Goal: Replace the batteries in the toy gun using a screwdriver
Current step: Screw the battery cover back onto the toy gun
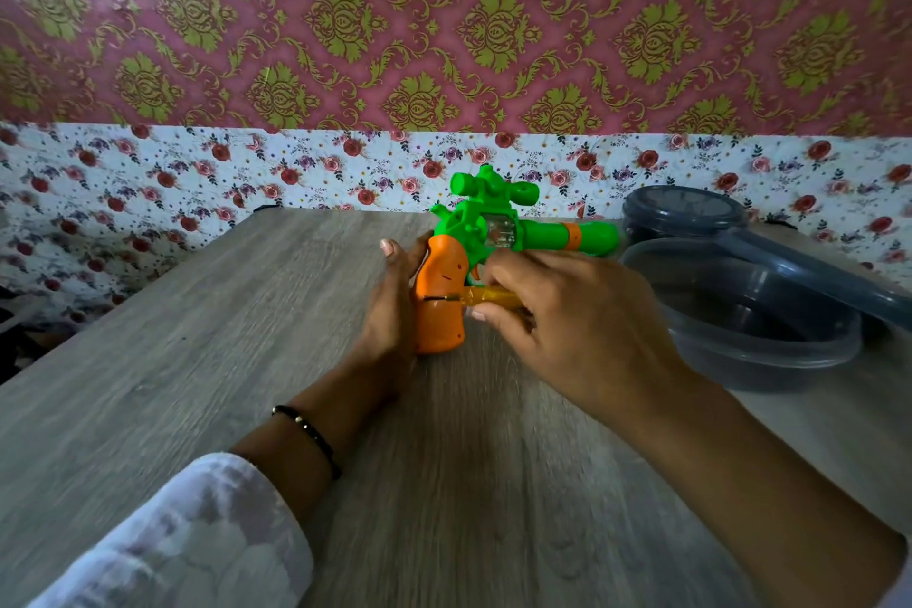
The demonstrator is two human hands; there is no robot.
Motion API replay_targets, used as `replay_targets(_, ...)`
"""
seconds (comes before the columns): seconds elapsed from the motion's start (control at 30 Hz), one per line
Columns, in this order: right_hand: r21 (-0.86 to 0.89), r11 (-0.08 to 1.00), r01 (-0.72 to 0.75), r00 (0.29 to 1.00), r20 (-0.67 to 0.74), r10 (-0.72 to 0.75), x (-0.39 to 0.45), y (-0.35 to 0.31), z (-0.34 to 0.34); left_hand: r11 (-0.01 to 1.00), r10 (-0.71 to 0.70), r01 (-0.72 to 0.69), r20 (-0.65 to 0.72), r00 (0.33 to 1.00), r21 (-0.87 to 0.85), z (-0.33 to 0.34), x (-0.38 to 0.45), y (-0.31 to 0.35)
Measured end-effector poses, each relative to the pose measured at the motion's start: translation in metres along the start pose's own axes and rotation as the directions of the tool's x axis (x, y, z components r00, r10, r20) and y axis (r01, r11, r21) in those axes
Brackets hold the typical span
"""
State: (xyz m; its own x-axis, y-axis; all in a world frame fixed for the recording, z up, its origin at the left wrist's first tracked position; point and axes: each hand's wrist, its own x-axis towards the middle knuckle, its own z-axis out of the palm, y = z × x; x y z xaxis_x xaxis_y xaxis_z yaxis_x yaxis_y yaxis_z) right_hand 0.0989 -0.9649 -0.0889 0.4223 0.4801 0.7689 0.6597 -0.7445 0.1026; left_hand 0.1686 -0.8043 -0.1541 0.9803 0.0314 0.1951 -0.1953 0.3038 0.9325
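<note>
the toy gun (493, 237) stands upright on the wooden tabletop (197, 360), resting on the butt of its orange grip, with the green barrel pointing to the person's right and the green scope on top. the left hand (395, 306) braces the back of the grip; its fingers look mostly straight and pressed against the plastic, though the far side of the hand is hidden, so how far they wrap cannot be told. the right hand (567, 311) holds a small screwdriver (474, 297) with a yellow see-through handle, its fingers curled and pinching that handle. the metal tip lies level and sits at a dark spot low on the side of the grip, which looks like the screw of the battery cover.

as for progress, the task appears to be at its early stage. the grip is closed, no cover lies off to the side, and no batteries, old or new, are visible anywhere on the tabletop. so the screw seems to be either being loosened at the start or tightened at the end; with nothing taken out in sight, the opening step is the likelier reading, but this cannot be settled. if so, removing the cover, swapping the batteries and closing up are all left to do.

to the right, a grey plastic container (740, 336) sits near the barrel, with its lid (691, 212) leaning behind it.
</note>
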Motion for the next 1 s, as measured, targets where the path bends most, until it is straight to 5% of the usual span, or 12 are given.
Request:
replay_targets(0.17, -0.079, 0.984, 0.158, 0.981, 0.128, -0.148, -0.009, -0.001, 0.012, 1.0, -0.012, 0.014, -0.079, 0.997, 0.025, -0.002, 0.0, 0.004)
replay_targets(0.37, -0.067, 0.978, 0.2, 0.976, 0.096, -0.193, -0.013, -0.005, 0.023, 0.992, 0.023, 0.0, -0.17, 0.985, 0.129, -0.001, -0.002, 0.003)
replay_targets(0.57, 0.041, 0.995, -0.091, 0.995, 0.046, 0.089, -0.008, -0.022, 0.025, 0.981, 0.1, -0.062, -0.206, 0.973, 0.183, 0.002, -0.007, 0.003)
replay_targets(0.77, 0.221, 0.885, -0.41, 0.911, 0.142, 0.386, -0.006, -0.024, 0.027, 0.977, 0.116, -0.078, -0.192, 0.974, 0.196, 0.005, -0.011, 0.002)
replay_targets(1.0, 0.257, 0.874, -0.413, 0.908, 0.195, 0.372, -0.004, -0.021, 0.02, 0.985, 0.045, -0.008, -0.208, 0.977, 0.173, 0.004, -0.007, 0.004)
